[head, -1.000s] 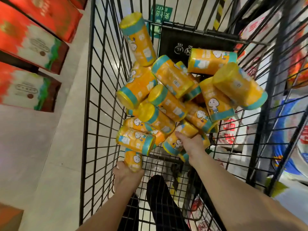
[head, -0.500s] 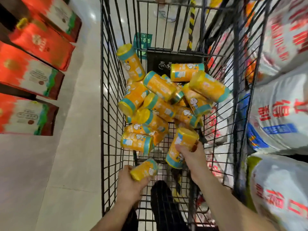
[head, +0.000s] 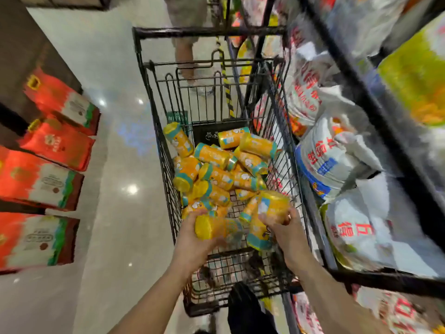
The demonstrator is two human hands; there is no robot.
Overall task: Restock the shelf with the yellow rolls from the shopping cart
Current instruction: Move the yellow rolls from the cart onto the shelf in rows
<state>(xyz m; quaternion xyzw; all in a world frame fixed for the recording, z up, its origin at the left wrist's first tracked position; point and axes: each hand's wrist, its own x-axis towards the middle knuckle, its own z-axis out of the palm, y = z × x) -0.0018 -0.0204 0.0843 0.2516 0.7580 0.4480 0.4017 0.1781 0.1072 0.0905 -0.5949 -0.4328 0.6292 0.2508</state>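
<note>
Both hands have risen clear of the heaped rolls (head: 216, 174) since the earlier frame, each carrying stock. Fingers of our left hand (head: 192, 244) curl around one yellow roll (head: 216, 228) lying crosswise. Fingers of our right hand (head: 289, 235) wrap a second roll (head: 273, 206), and a third roll (head: 258, 237) seems pressed beneath it, though blur prevents confirmation. The heap lies at 12 o'clock inside the shopping cart (head: 207, 32). The shelf (head: 385, 282), loaded with white bags (head: 337, 160), stands at 3 o'clock. We judge the right-hand load the weak point: a doubled grip may slip, or the rolls may strike the cart wire during the swing toward 3 o'clock.
</note>
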